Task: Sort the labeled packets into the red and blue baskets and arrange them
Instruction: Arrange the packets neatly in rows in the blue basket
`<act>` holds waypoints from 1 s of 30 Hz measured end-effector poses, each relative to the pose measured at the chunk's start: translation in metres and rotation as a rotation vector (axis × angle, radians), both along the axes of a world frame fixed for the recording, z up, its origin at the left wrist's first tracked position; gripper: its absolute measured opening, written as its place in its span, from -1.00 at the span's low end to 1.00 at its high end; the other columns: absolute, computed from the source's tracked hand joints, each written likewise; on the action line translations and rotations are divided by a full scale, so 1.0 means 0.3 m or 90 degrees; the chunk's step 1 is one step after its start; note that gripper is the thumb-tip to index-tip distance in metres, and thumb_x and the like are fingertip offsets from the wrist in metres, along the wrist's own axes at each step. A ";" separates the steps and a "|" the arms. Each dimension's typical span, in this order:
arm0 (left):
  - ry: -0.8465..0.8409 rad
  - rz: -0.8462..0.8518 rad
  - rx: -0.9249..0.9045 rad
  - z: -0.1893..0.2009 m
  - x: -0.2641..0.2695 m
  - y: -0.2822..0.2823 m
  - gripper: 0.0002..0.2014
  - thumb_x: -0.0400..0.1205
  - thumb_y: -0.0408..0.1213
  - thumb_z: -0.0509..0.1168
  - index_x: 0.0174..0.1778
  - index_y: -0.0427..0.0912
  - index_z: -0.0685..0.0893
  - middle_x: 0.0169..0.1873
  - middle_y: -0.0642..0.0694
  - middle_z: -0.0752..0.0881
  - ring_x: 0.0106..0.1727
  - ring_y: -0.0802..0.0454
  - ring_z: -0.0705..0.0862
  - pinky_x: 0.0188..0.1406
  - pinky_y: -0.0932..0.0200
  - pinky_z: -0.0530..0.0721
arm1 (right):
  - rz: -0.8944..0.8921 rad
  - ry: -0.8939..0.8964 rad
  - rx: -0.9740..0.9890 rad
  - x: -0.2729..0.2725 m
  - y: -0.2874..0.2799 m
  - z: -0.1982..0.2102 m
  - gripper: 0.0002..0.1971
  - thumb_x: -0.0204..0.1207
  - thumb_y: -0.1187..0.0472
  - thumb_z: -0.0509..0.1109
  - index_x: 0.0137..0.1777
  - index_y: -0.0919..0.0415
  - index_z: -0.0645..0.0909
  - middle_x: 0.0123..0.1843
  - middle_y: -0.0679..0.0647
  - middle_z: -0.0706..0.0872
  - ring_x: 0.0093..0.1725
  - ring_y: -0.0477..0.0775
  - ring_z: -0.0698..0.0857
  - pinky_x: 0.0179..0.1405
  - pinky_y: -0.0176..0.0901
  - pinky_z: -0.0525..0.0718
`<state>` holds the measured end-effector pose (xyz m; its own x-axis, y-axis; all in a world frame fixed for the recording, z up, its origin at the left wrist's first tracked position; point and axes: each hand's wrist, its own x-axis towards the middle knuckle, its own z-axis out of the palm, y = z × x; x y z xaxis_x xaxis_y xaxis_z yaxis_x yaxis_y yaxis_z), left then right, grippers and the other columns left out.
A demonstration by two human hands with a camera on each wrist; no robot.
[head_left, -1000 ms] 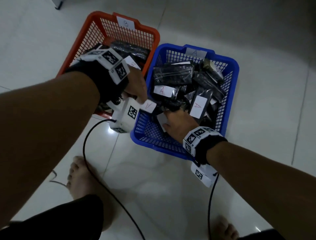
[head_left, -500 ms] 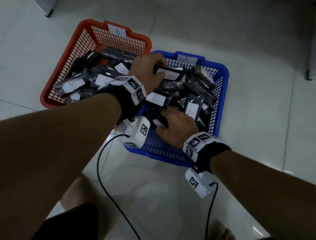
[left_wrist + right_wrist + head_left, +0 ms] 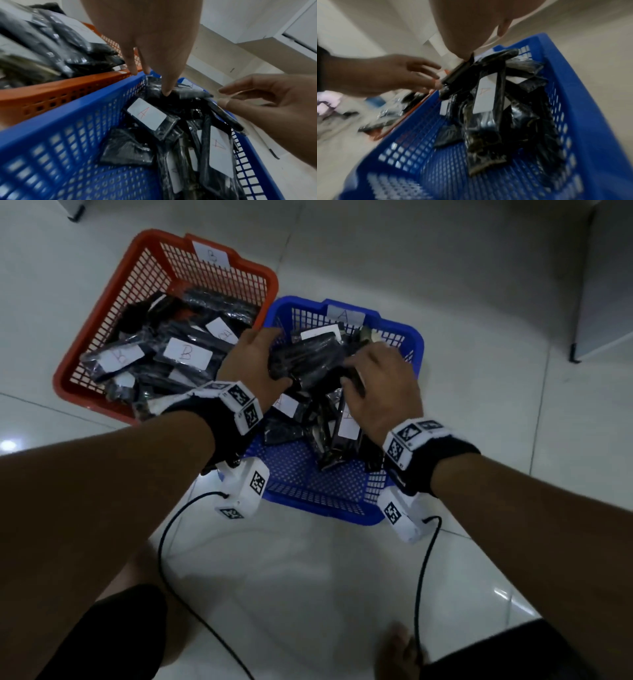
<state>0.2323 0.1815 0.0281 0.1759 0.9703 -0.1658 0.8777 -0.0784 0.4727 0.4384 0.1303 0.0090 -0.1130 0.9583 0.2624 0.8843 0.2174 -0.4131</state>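
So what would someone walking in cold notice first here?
Two baskets side by side on the white floor: the red basket tagged B on the left, the blue basket tagged A on the right, both holding black packets. Over the blue one, the left hand and right hand work the black packets together.

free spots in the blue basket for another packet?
Bare mesh floor along the near wall of the blue basket, below the packets. Its far half is piled, with both hands there. The red basket is bare only at its far left corner.
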 end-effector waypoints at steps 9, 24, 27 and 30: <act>0.116 0.103 -0.104 -0.050 -0.071 -0.187 -0.36 0.60 -0.21 0.38 0.57 -0.21 0.30 0.39 -0.36 0.49 0.22 -0.39 0.59 0.05 -0.15 0.59 | 0.543 -0.421 -0.391 -0.162 -0.075 -0.069 -0.70 0.49 0.28 0.32 0.18 0.07 0.72 0.14 0.11 0.74 0.13 0.21 0.69 0.10 -0.05 0.59; 0.062 0.141 -0.127 -0.211 -0.163 -0.267 -0.79 0.65 -0.36 0.18 0.15 -0.40 0.46 -0.16 -0.28 0.50 -0.23 -0.14 0.46 -0.28 0.03 0.33 | 0.523 -0.480 -0.137 -0.147 -0.041 -0.064 -0.78 0.25 0.22 0.61 -0.10 0.03 0.75 -0.06 0.00 0.74 0.01 0.18 0.65 0.00 0.07 0.51; 0.050 0.128 -0.137 -0.213 -0.176 -0.267 -0.82 0.68 -0.33 0.18 0.11 -0.37 0.44 -0.21 -0.22 0.46 -0.25 -0.12 0.44 -0.28 0.04 0.32 | 0.508 -0.295 -0.203 -0.157 -0.015 -0.016 -0.66 0.35 0.11 0.59 0.12 0.04 0.66 0.04 0.00 0.72 0.04 0.16 0.67 0.08 0.09 0.47; 0.015 0.129 -0.140 -0.207 -0.173 -0.265 -0.84 0.72 -0.28 0.17 0.06 -0.33 0.43 -0.21 -0.24 0.47 -0.23 -0.16 0.48 -0.25 0.05 0.33 | 0.474 -0.122 -0.234 -0.184 -0.003 0.021 -0.74 0.50 0.02 0.48 0.15 0.05 0.64 0.03 -0.03 0.71 0.04 0.07 0.67 0.10 0.02 0.50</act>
